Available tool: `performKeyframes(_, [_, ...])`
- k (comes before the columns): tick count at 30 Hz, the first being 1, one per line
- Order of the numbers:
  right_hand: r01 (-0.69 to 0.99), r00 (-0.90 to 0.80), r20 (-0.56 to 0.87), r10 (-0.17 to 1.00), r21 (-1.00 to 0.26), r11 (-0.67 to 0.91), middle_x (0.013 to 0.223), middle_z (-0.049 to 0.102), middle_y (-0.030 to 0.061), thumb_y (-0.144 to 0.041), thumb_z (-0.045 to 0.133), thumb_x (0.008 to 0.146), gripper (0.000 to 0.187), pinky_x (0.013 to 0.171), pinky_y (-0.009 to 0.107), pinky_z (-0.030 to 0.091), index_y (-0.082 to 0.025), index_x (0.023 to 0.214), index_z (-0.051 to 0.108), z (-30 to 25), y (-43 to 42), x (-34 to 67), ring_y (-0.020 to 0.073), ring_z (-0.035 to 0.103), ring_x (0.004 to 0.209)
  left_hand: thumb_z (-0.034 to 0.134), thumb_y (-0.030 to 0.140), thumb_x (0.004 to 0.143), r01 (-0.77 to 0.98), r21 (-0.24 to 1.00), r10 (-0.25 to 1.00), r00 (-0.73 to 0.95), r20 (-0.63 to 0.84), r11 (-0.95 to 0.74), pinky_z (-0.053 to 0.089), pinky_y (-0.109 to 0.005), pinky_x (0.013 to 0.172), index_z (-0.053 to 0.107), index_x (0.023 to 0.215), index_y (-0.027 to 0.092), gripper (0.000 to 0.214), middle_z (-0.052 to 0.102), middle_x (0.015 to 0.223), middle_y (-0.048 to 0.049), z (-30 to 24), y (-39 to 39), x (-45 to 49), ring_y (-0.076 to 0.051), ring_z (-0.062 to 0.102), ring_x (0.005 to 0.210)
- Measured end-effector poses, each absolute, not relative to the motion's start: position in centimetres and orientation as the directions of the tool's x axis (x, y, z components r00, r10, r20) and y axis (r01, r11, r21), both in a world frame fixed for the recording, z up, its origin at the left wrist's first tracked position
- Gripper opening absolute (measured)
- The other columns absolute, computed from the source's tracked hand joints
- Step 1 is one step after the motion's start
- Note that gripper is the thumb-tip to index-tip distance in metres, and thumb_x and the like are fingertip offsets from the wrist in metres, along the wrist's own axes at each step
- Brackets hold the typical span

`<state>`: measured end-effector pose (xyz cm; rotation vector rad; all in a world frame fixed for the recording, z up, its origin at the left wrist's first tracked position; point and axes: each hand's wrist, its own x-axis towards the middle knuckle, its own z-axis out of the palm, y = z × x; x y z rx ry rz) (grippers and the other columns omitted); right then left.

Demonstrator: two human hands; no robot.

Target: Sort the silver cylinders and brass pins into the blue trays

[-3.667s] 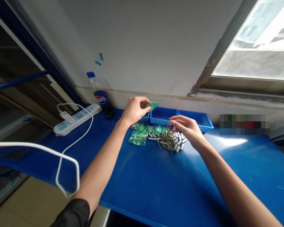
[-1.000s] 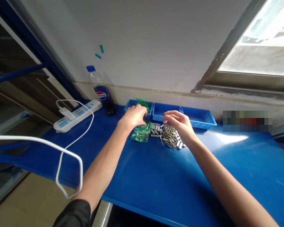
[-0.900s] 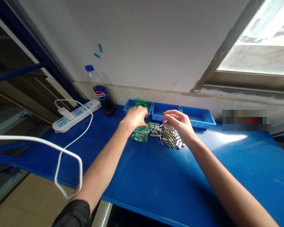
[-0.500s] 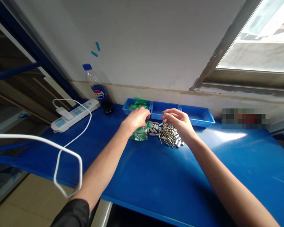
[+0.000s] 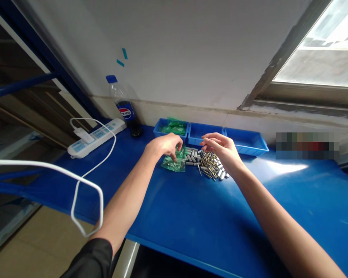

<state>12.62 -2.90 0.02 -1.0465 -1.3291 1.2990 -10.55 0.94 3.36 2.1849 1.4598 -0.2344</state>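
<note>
My left hand [image 5: 168, 146] is over a green plastic bag [image 5: 174, 165] on the blue table, thumb and forefinger apart and pointing down at it. Whether the fingertips touch the bag I cannot tell. To the right, my right hand [image 5: 219, 146] hovers above a heap of thin brass-coloured and silver pins [image 5: 210, 166], thumb and forefinger brought together. Anything in that pinch is too small to make out. Short silver metal blocks [image 5: 193, 157] lie between the bag and the pins, and more show at the heap's right edge.
Three blue trays stand along the wall: the left tray [image 5: 157, 131] holds green bags, beside a middle tray [image 5: 205, 129] and a right tray [image 5: 249, 144]. At the left are a cola bottle [image 5: 125, 112], a power strip [image 5: 98, 137] and a looping white cable [image 5: 100, 200].
My left hand's thumb and forefinger have spread apart above the green bag. My right hand keeps its pinch over the pins. The whole view has shifted slightly.
</note>
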Motion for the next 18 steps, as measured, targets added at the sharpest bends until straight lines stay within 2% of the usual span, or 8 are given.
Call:
performKeyframes(4, [-0.021,-0.167,0.066,0.984,-0.998,0.063,0.087,0.077,0.0068,-0.049,0.08,0.08,0.035,0.075,0.033,0.055,-0.02,0.097,0.074,-0.1,-2.9,12.6,0.0178,0.069,0.075,0.083,0.014,0.064,0.822,0.485,0.805,0.49,-0.335,-0.298,0.048,-0.022,0.058,0.077,0.086,0.018,0.024,0.078,0.079,-0.003,3.0,1.8,-12.0,-0.015,0.069,0.064])
performKeyframes(7, [0.038,-0.181,0.075,0.981,-0.996,0.084,0.087,0.078,0.0067,-0.05,0.08,0.082,0.035,0.077,0.034,0.055,-0.02,0.098,0.075,-0.3,-2.9,12.6,0.0188,0.07,0.077,0.079,0.02,0.069,0.708,0.64,0.797,0.555,-0.241,-0.3,0.051,-0.022,0.063,0.077,0.087,0.018,0.018,0.079,0.082,-0.0043,3.7,1.6,-12.9,-0.017,0.072,0.071])
performKeyframes(10, [0.164,-0.229,0.112,0.967,-0.975,0.152,0.096,0.079,0.0073,-0.052,0.081,0.081,0.04,0.081,0.035,0.056,-0.021,0.106,0.076,-0.3,-3.0,12.3,0.0221,0.073,0.088,0.075,0.025,0.076,0.537,0.776,0.787,0.611,-0.088,-0.331,0.054,-0.023,0.07,0.074,0.088,0.017,0.015,0.079,0.086,-0.006,4.9,0.9,-12.9,-0.019,0.074,0.081])
performKeyframes(13, [0.185,-0.318,0.093,0.944,-0.97,0.158,0.103,0.08,0.0081,-0.052,0.085,0.076,0.05,0.086,0.038,0.058,-0.022,0.115,0.075,-0.4,-3.3,11.9,0.0252,0.074,0.095,0.074,0.026,0.08,0.442,0.826,0.792,0.611,0.009,-0.35,0.056,-0.025,0.073,0.071,0.089,0.015,0.015,0.077,0.085,-0.0066,5.9,0.3,-12.3,-0.019,0.074,0.083])
performKeyframes(18, [0.072,-0.355,0.052,0.933,-0.994,0.083,0.088,0.08,0.0081,-0.055,0.087,0.072,0.043,0.073,0.036,0.058,-0.02,0.094,0.077,-0.9,-3.4,11.8,0.0246,0.075,0.079,0.075,0.029,0.081,0.404,0.838,0.794,0.605,0.054,-0.365,0.057,-0.026,0.077,0.072,0.098,0.015,0.022,0.078,0.094,-0.0077,6.4,-0.1,-11.8,-0.019,0.073,0.087])
